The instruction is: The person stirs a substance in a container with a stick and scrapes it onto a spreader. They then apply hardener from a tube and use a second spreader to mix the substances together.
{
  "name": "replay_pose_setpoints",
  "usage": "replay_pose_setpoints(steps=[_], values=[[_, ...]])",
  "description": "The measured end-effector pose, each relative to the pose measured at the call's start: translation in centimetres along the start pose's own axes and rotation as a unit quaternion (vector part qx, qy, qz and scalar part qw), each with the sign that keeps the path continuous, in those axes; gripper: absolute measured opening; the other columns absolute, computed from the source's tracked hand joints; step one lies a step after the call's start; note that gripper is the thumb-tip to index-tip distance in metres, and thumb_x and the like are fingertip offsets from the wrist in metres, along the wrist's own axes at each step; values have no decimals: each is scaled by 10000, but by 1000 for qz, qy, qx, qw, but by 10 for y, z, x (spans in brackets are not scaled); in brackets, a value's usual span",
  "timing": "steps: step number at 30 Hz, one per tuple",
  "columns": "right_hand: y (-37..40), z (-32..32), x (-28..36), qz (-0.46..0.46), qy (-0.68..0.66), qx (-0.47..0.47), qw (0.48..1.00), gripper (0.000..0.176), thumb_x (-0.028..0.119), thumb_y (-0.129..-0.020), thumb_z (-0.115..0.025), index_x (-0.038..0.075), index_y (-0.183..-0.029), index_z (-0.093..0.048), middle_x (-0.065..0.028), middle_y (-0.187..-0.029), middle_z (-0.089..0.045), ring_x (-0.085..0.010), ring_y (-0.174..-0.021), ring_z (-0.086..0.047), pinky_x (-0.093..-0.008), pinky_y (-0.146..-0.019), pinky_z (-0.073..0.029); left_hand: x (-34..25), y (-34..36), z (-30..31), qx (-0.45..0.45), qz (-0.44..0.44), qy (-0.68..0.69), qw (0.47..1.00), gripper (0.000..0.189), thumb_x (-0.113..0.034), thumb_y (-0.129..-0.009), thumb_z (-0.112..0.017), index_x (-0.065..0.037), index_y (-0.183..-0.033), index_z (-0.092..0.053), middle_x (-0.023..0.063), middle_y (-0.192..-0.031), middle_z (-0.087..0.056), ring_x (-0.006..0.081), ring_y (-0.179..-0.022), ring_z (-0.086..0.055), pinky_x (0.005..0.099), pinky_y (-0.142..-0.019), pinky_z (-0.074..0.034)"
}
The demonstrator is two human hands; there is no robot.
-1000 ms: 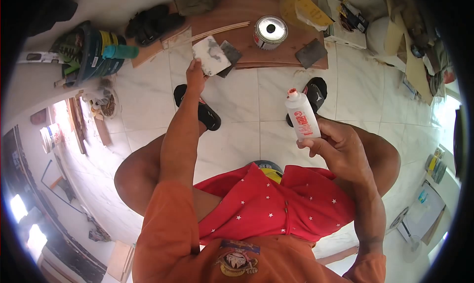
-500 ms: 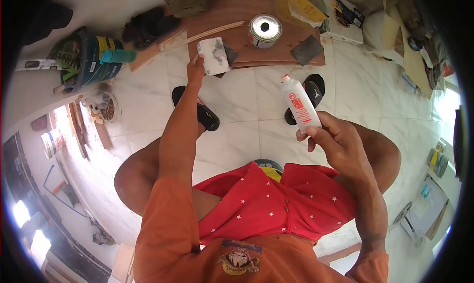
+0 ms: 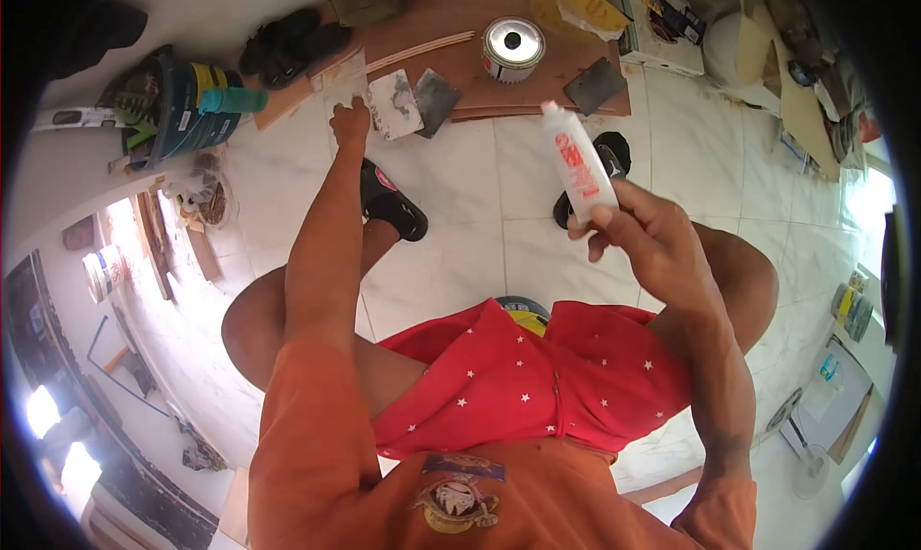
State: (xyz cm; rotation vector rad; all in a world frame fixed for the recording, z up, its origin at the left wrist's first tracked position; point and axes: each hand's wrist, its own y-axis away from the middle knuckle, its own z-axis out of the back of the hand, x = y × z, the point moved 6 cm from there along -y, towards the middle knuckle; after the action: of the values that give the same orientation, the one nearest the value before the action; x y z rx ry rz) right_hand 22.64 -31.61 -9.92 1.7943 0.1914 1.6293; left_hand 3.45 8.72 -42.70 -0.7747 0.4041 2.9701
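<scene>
In the head view, my right hand (image 3: 654,238) grips the lower end of a white plastic squeeze bottle (image 3: 578,162) with red print. The bottle tilts up and to the left, its reddish tip away from me. My left hand (image 3: 350,123) is stretched forward with nothing in it, fingers apart, just left of a white, grey-smudged flat piece (image 3: 394,106). That piece lies by the near edge of a brown board (image 3: 480,8), beside a dark grey sheet (image 3: 436,104). On the board stands a metal can (image 3: 513,51) with a dark round opening or spot on its top.
Another dark grey sheet (image 3: 595,85) lies at the board's right. Thin wooden strips (image 3: 422,51) rest on the board. A bucket (image 3: 187,109) with a teal bottle (image 3: 233,100) stands at left. Black shoes (image 3: 293,46) lie behind it. Yellow paper (image 3: 580,8) is at the back right.
My left hand has let go of the white smudged piece, now lying down, and moved left. My right hand has carried the bottle slightly forward.
</scene>
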Motion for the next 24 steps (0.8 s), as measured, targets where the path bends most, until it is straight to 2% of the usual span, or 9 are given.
replay_pose_setpoints(steps=[1,4,6,8,10,13,16,20,24], values=[[-1,0,0,20,-5,3,1000,243,158,-1024,-523,-48,-1081,-637,-94,-944,-695,-129,-756,-624,-275,-733,-505,-5,3,6,-11,20,67,998,621,-438,-976,-531,85,-1309,-550,256,-1196,-661,397,-1178,-612,494,-1041,-442],[-3,-1,-1,-4,-76,-10,997,261,159,-1020,-532,-65,-1115,-629,-121,-992,-700,-142,-789,-648,-280,-769,-517,-73,77,38,256,101,286,918,661,-520,-996,-498,66,-1294,-562,196,-1272,-632,287,-1201,-604,421,-1011,-462],[-3,-3,4,20,-101,-6,995,320,168,-1021,-542,-96,-1191,-601,-142,-1042,-697,-171,-858,-677,-297,-837,-537,-130,133,60,417,14,341,842,637,-543,-997,-509,26,-1274,-584,145,-1238,-645,222,-1149,-627,396,-981,-493],[-2,-5,9,57,-119,-25,991,347,172,-1021,-546,-108,-1223,-586,-143,-1056,-694,-181,-888,-685,-307,-862,-546,-186,203,91,519,-79,334,783,659,-571,-993,-502,20,-1268,-595,141,-1243,-647,233,-1116,-645,364,-964,-514],[1,-7,13,98,-130,-18,987,370,178,-1020,-555,-108,-1254,-574,-138,-1070,-692,-180,-921,-689,-306,-852,-568,-211,269,114,589,-120,366,710,455,-376,-977,-623,14,-1212,-624,120,-1133,-682,207,-1052,-664,342,-935,-539],[4,-14,12,140,-183,-18,973,347,183,-1017,-565,-85,-1234,-604,-114,-1061,-691,-150,-921,-677,-277,-806,-582,-231,340,160,509,-240,322,761,423,-271,-928,-718,44,-1194,-624,127,-1121,-675,193,-1031,-659,327,-907,-546],[5,-23,4,163,-149,-1,975,324,188,-1013,-575,-70,-1200,-630,-98,-1034,-691,-140,-919,-672,-276,-792,-583,-216,348,171,490,-179,385,761,400,-177,-901,-747,54,-1197,-608,109,-1139,-657,184,-1070,-637,339,-967,-516],[15,-39,11,174,-140,-17,975,306,183,-1015,-573,-71,-1175,-635,-91,-1000,-691,-144,-860,-685,-276,-782,-585,-204,350,182,481,-183,419,748,386,-189,-931,-713,55,-1209,-605,128,-1156,-654,189,-1065,-640,345,-971,-515],[16,-45,13,185,-162,-8,969,294,149,-1025,-549,-92,-1180,-615,-108,-1000,-696,-152,-838,-689,-275,-778,-589,-202,353,191,461,-182,479,725,381,-179,-950,-697,64,-1235,-624,122,-1111,-681,148,-961,-654,289,-841,-549]])
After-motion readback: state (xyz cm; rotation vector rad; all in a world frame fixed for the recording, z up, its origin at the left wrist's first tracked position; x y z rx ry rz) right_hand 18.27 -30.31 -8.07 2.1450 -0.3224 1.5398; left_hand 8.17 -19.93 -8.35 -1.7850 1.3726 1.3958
